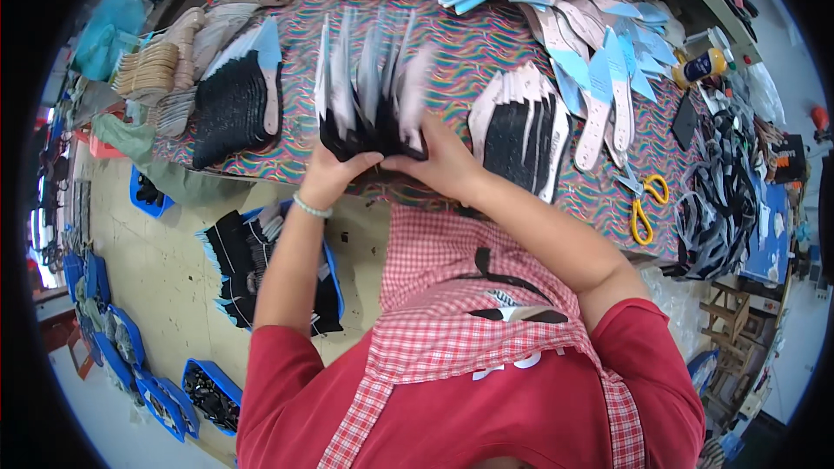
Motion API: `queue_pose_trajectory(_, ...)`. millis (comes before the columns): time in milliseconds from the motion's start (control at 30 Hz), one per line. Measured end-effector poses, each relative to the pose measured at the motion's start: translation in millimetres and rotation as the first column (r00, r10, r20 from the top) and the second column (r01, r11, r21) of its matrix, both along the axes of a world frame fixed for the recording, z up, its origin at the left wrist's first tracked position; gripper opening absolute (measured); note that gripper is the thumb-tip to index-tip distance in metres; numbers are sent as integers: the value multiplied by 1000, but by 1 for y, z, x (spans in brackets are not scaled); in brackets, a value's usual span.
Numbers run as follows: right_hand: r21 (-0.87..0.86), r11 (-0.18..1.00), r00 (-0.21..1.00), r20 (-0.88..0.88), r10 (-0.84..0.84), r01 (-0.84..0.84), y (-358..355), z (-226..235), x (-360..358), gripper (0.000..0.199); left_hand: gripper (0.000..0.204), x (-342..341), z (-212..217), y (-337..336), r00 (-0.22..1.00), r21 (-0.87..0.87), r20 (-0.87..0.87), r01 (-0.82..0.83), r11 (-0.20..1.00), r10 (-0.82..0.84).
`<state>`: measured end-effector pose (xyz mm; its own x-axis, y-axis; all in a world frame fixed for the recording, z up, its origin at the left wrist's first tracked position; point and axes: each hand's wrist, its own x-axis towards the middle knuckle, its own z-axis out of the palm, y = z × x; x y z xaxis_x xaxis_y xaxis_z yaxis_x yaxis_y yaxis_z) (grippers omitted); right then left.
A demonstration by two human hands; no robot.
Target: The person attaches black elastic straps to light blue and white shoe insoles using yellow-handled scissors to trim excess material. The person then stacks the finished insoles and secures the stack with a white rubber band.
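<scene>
My left hand (334, 177) and my right hand (445, 161) grip the lower end of a bundle of insole-shaped pieces (369, 91) from both sides, thumbs toward each other. The pieces are black at the bottom and pale at the top, where they fan apart and blur. They stand upright at the table's near edge. To the left, a row of black and pale insole-shaped pieces (234, 113) leans together. A similar black and white stack (519, 135) lies just right of my right hand.
Loose pale and light-blue insole-shaped pieces (598, 108) pile up at the right of the patterned table (452, 35). Yellow-handled scissors (645, 208), a bottle (699, 67) and a heap of dark straps (721, 217) lie farther right. Blue bins (334, 269) with pieces stand on the floor.
</scene>
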<state>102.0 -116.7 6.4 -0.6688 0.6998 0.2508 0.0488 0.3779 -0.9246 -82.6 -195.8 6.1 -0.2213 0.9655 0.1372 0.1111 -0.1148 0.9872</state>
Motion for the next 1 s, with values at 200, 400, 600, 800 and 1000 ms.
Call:
queue_pose_trajectory(200,-236,972,990,129,57,-25,-2,17,-5,95,74,0,32,-1,967,-311,245,141,940,-64)
queue_pose_trajectory(400,-142,964,937,304,-173,224,3,-25,3,98,102,6,-15,34,991,-241,105,-51,969,78)
queue_pose_trajectory(600,101,956,902,316,-295,277,-23,10,53,78,61,52,-10,43,954,-227,257,212,951,-152)
queue_pose_trajectory(800,-74,768,768,149,-622,636,-29,15,167,53,61,62,-7,47,961,-248,241,195,949,-134)
queue_pose_trajectory(1000,-524,573,742,188,-644,630,-12,-2,182,57,54,66,5,33,939,-335,317,245,910,-136)
